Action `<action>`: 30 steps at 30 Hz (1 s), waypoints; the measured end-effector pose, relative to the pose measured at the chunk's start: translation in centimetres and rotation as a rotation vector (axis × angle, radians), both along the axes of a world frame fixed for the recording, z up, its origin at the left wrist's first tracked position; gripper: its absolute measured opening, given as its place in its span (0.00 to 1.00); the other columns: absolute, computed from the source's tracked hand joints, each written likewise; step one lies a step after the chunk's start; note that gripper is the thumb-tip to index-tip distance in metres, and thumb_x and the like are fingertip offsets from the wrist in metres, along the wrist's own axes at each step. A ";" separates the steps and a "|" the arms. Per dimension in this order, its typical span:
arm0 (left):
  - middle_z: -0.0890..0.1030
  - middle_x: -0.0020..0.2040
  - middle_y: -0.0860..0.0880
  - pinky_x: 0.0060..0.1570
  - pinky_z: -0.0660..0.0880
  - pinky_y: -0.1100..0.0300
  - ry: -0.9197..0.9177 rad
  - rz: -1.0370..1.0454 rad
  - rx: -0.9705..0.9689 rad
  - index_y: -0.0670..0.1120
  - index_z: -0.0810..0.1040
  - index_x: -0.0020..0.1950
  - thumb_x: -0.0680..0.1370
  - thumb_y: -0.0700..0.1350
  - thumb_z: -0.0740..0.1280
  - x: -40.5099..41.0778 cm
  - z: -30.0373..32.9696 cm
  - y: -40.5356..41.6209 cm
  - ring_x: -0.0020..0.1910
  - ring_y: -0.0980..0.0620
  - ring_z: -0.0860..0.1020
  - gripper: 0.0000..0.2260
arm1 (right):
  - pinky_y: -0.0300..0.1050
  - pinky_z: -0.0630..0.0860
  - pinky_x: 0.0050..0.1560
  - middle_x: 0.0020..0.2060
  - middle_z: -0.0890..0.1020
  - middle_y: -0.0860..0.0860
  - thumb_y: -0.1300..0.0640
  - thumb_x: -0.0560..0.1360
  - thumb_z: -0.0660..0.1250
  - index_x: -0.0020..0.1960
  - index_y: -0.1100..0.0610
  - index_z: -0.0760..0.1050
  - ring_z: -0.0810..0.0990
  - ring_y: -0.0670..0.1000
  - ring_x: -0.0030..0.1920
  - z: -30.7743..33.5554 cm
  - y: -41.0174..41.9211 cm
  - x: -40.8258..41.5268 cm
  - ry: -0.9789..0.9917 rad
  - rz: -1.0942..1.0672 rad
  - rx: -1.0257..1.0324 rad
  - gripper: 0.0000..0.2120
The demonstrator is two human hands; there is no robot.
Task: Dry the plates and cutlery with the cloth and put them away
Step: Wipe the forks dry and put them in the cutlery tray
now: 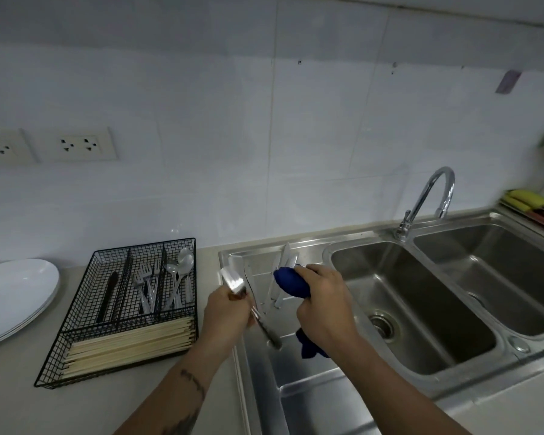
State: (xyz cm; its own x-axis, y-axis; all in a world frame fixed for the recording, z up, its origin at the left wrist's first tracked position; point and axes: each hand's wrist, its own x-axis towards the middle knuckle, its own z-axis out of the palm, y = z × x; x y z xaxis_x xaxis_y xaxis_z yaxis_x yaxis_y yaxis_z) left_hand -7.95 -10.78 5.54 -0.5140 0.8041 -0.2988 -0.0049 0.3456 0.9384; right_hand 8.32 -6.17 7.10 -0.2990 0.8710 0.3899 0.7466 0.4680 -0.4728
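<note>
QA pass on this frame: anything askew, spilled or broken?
Nothing stands out. The left hand holds a fork, the right hand grips the cloth, knives lie on the drainboard, and the cutlery tray is sorted.

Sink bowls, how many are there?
2. The left bowl, with a drain, sits beside the draining board; the right bowl sits past it, below the tap. Its far edge runs out of view.
</note>
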 end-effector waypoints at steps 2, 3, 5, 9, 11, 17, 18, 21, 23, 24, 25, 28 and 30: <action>0.83 0.38 0.38 0.45 0.83 0.45 -0.115 0.074 0.002 0.41 0.78 0.39 0.73 0.33 0.68 0.2 0.1 0.7 0.40 0.40 0.83 0.05 | 0.44 0.72 0.57 0.59 0.77 0.50 0.69 0.66 0.68 0.65 0.53 0.75 0.71 0.53 0.58 0.0 -0.7 -0.9 -0.018 0.052 -0.005 0.29; 0.83 0.39 0.38 0.47 0.83 0.44 -0.155 0.099 0.003 0.40 0.78 0.39 0.72 0.32 0.68 0.4 0.4 0.9 0.42 0.40 0.84 0.04 | 0.45 0.72 0.58 0.60 0.76 0.51 0.68 0.66 0.69 0.66 0.53 0.74 0.70 0.53 0.59 -0.2 -1.1 -1.4 -0.045 0.077 -0.004 0.29; 0.84 0.41 0.37 0.45 0.81 0.48 -0.215 0.165 0.012 0.39 0.79 0.41 0.72 0.32 0.67 0.4 0.9 1.4 0.43 0.39 0.84 0.04 | 0.46 0.72 0.59 0.62 0.75 0.51 0.65 0.64 0.72 0.67 0.52 0.73 0.71 0.54 0.60 -1.2 -1.8 -2.1 -0.134 0.117 0.029 0.32; 0.83 0.38 0.39 0.39 0.79 0.54 -0.307 0.315 0.004 0.37 0.78 0.41 0.75 0.31 0.65 -0.1 1.1 1.3 0.36 0.45 0.83 0.05 | 0.49 0.77 0.53 0.57 0.79 0.53 0.58 0.55 0.81 0.64 0.53 0.75 0.76 0.54 0.55 -3.5 -2.2 -1.2 -0.279 0.141 0.064 0.38; 0.83 0.36 0.40 0.35 0.78 0.56 -0.336 0.342 -0.016 0.37 0.78 0.43 0.76 0.33 0.65 -0.2 0.7 1.3 0.33 0.47 0.83 0.04 | 0.50 0.78 0.53 0.55 0.80 0.53 0.56 0.54 0.82 0.63 0.53 0.75 0.77 0.55 0.55 -4.1 -2.1 -0.3 -0.298 0.115 0.059 0.38; 0.81 0.38 0.40 0.42 0.79 0.53 -0.382 0.261 -0.008 0.40 0.76 0.40 0.77 0.31 0.63 1.0 1.3 1.4 0.36 0.45 0.80 0.08 | 0.52 0.75 0.54 0.56 0.79 0.53 0.58 0.55 0.79 0.63 0.52 0.73 0.76 0.56 0.56 -3.4 -2.8 -1.7 -0.309 0.131 0.143 0.37; 0.81 0.37 0.41 0.40 0.79 0.54 -0.418 0.234 0.022 0.41 0.77 0.42 0.76 0.31 0.63 1.1 1.5 1.1 0.36 0.45 0.80 0.08 | 0.51 0.75 0.52 0.53 0.79 0.52 0.58 0.55 0.78 0.63 0.52 0.74 0.76 0.56 0.54 -3.2 -2.4 -1.5 -0.314 0.123 0.150 0.37; 0.84 0.40 0.40 0.45 0.81 0.54 -0.482 0.079 0.059 0.40 0.79 0.49 0.78 0.33 0.65 1.1 1.2 0.1 0.41 0.44 0.84 0.05 | 0.50 0.73 0.47 0.47 0.79 0.51 0.60 0.57 0.77 0.60 0.51 0.76 0.76 0.55 0.47 -3.2 -1.0 -0.1 -0.305 0.089 0.125 0.31; 0.86 0.44 0.41 0.48 0.81 0.54 -0.429 -0.035 0.094 0.38 0.79 0.53 0.78 0.35 0.67 1.3 1.1 -0.2 0.45 0.46 0.86 0.05 | 0.49 0.72 0.45 0.45 0.79 0.51 0.64 0.60 0.74 0.58 0.51 0.77 0.76 0.54 0.45 -3.2 -0.2 0.6 -0.265 0.056 0.083 0.27; 0.86 0.44 0.42 0.50 0.81 0.54 -0.386 -0.056 0.121 0.37 0.80 0.53 0.78 0.35 0.68 1.3 1.0 -0.3 0.46 0.47 0.86 0.05 | 0.49 0.72 0.46 0.45 0.79 0.51 0.65 0.62 0.73 0.58 0.51 0.78 0.76 0.54 0.45 -3.0 0.0 0.9 -0.241 0.041 0.069 0.26; 0.86 0.43 0.42 0.51 0.81 0.54 -0.338 -0.052 0.143 0.37 0.80 0.53 0.78 0.35 0.69 1.3 0.9 -0.3 0.45 0.47 0.86 0.05 | 0.49 0.72 0.47 0.46 0.79 0.52 0.66 0.63 0.71 0.59 0.52 0.78 0.76 0.55 0.45 -2.8 0.2 1.1 -0.214 0.027 0.063 0.25; 0.86 0.42 0.42 0.52 0.81 0.52 -0.263 0.007 0.175 0.37 0.81 0.50 0.78 0.37 0.68 0.9 0.5 0.0 0.45 0.47 0.86 0.04 | 0.52 0.74 0.50 0.49 0.80 0.53 0.69 0.65 0.69 0.62 0.54 0.77 0.75 0.56 0.48 -1.5 0.4 1.1 -0.099 0.004 0.079 0.26; 0.86 0.42 0.41 0.51 0.81 0.52 -0.307 0.056 0.174 0.36 0.81 0.50 0.78 0.38 0.68 0.6 0.2 0.3 0.45 0.45 0.86 0.06 | 0.50 0.73 0.52 0.51 0.80 0.54 0.70 0.64 0.70 0.62 0.55 0.77 0.76 0.56 0.50 -0.6 -0.1 0.4 -0.060 0.008 0.133 0.27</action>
State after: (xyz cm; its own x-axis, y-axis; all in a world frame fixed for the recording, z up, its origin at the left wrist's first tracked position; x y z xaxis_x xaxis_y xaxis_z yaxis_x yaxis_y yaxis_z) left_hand -7.33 -10.45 5.74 -0.4663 0.8295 -0.3073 -0.3107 0.1717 0.9349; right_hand 8.71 -6.24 6.51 -0.3322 0.8104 0.4826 0.7675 0.5297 -0.3610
